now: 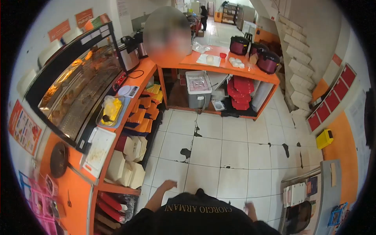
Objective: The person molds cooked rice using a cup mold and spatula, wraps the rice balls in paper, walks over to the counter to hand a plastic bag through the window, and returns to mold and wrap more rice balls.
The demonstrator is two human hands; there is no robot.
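While the left hand (168, 185) is held released, perhaps for balance, whether the right hand (250, 208) is clenched cannot be told.

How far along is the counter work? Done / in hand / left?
Looks done: food is inside the lit display case.
In hand: nothing visible in the left hand or right hand.
Probably left: white board has residue on it; yellow item sits in an uncovered tray. Overall progress: can't tell from this view.
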